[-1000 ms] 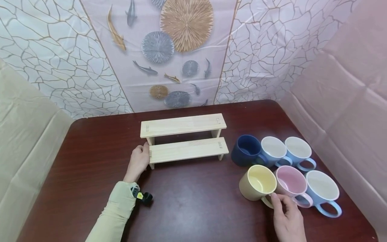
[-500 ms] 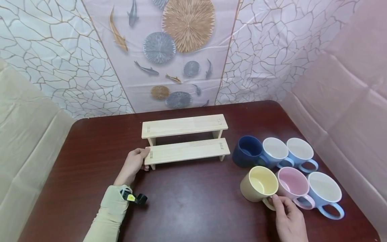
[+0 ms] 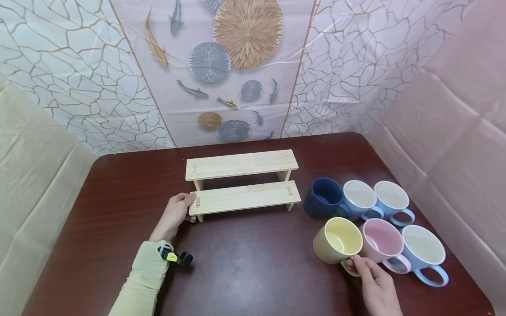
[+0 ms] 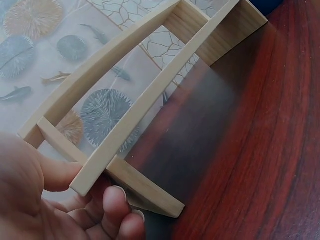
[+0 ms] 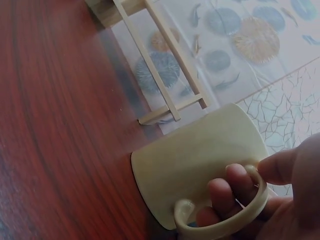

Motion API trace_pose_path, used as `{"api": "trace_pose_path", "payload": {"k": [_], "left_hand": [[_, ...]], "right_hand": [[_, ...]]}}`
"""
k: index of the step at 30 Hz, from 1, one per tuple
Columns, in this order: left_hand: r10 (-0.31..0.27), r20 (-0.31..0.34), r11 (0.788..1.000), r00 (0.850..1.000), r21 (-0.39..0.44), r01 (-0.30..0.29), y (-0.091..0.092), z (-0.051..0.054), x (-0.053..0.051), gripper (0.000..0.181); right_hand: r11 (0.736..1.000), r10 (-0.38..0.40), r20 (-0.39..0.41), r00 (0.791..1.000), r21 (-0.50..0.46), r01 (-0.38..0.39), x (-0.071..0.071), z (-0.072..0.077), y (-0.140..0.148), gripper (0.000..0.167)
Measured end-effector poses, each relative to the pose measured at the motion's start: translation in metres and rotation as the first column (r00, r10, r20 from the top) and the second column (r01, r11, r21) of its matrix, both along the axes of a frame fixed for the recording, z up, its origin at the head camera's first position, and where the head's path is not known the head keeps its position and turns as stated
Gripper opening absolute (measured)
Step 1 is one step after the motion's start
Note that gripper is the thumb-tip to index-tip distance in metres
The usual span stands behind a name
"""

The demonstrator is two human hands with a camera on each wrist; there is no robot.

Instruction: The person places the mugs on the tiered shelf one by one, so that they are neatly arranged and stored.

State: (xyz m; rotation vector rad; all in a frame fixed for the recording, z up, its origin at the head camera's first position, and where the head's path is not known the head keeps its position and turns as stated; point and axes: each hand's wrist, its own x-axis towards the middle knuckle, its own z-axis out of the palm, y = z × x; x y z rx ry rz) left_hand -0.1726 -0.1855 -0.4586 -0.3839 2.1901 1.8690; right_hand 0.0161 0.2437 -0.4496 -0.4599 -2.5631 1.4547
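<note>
A two-step wooden shelf [image 3: 242, 165] stands on the table. My left hand [image 3: 174, 215] grips the left end of its lower board [image 3: 245, 196]. In the left wrist view the thumb [image 4: 60, 172] lies on the board's end and the fingers [image 4: 116, 205] curl beneath it. At the right, my right hand [image 3: 377, 283] holds the handle of a yellow mug [image 3: 332, 245]. Fingers pass through the handle loop [image 5: 232, 225] with the thumb on top of it, as the right wrist view shows. The mug is upright, beside a pink mug [image 3: 381, 239].
Behind the yellow mug is a dark blue mug [image 3: 322, 202]. Light blue mugs with white insides, one of them [image 3: 423, 248] at the front right, stand close together near the table's right side. Fabric walls [image 3: 446, 131] border the dark red table [image 3: 245, 272].
My left hand has shifted from the shelf's left side to the end of the lower board, thumb now on top. The right fingers have gone further into the mug's handle.
</note>
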Motion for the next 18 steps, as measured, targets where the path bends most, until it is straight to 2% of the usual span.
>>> {"api": "trace_pose_path", "payload": {"k": [10, 18], "left_hand": [[0.005, -0.004, 1.000, 1.000, 0.014, -0.005, 0.0023, -0.0001, 0.0016, 0.036], [0.004, -0.007, 1.000, 1.000, 0.009, -0.004, 0.0028, 0.0014, 0.0026, 0.036]], "right_hand": [[0.998, -0.009, 0.068, 0.998, -0.055, 0.013, -0.0002, -0.0002, 0.0018, 0.040], [0.980, 0.001, -0.006, 1.000, -0.201, -0.002, 0.0007, -0.0033, -0.0014, 0.033]]}}
